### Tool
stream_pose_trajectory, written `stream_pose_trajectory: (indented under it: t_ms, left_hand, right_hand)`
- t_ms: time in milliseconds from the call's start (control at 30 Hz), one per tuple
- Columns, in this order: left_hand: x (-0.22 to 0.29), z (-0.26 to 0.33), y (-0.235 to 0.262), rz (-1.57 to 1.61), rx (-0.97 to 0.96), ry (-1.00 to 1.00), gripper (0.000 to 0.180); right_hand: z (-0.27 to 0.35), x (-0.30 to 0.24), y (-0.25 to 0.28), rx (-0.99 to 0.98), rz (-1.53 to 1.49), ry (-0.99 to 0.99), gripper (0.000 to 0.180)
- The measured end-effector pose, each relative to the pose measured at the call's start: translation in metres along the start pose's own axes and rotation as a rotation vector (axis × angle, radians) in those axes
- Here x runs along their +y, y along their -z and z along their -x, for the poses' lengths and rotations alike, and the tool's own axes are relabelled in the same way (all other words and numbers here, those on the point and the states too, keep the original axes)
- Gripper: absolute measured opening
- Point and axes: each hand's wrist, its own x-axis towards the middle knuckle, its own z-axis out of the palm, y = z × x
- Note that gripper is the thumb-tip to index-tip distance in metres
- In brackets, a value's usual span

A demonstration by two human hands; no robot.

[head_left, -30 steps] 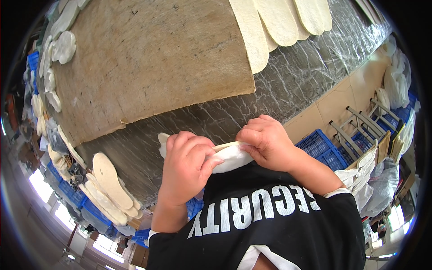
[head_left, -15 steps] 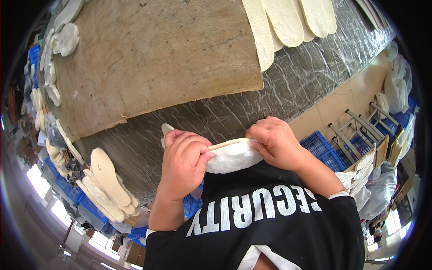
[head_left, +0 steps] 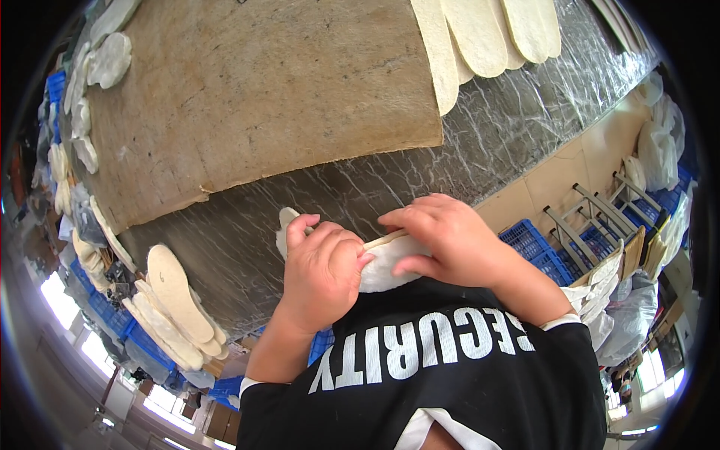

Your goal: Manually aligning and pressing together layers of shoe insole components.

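In front of my chest, a fleecy white insole (head_left: 384, 268) with a cream edge is held up near the table's front edge. My left hand (head_left: 322, 274) is closed round its left part, thumb on the fluffy face, and a pale tip sticks out beyond those fingers. Toward the other end, my right hand (head_left: 454, 244) has its fingers over the top edge and its thumb across the fluffy face. Both palms hide parts of the insole.
A large brown board (head_left: 262, 90) lies on the dark, film-covered table (head_left: 517, 127). Cream insoles (head_left: 476, 37) overlap at the far right, and more insoles (head_left: 178, 292) are stacked at left. Blue crates (head_left: 536, 251) and a metal frame (head_left: 589, 217) stand to the right.
My right hand has slid left along the insole, its thumb now spread over the fluffy face. My left hand has shifted slightly right, with its index finger lifted.
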Motion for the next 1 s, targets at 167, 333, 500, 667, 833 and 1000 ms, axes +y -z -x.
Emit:
stream_pose_trajectory:
  t_ms: [167,333,500,667,833,1000]
  left_hand:
    - [-0.001,0.004,-0.003,-0.007,-0.006,-0.023,0.018]
    - [-0.004,0.003,0.005,0.107,-0.069,0.013,0.018]
    - [-0.01,0.004,0.015,0.158,-0.151,0.041,0.017]
    - [-0.006,0.007,0.008,0.162,-0.07,0.076,0.013]
    - [-0.002,0.014,-0.001,0.157,-0.003,0.135,0.013]
    - [0.0,0.014,-0.006,0.089,0.011,0.116,0.014]
  right_hand:
    - [0.0,0.005,-0.022,-0.009,0.007,-0.016,0.019]
    - [0.004,0.007,-0.024,0.033,0.035,0.018,0.016]
    - [0.007,0.009,-0.026,0.031,0.036,0.014,0.016]
    - [0.008,0.009,-0.027,0.027,0.023,0.041,0.017]
    - [0.006,0.008,-0.023,0.009,0.017,0.055,0.016]
    - [0.005,0.003,-0.019,-0.054,0.075,0.046,0.014]
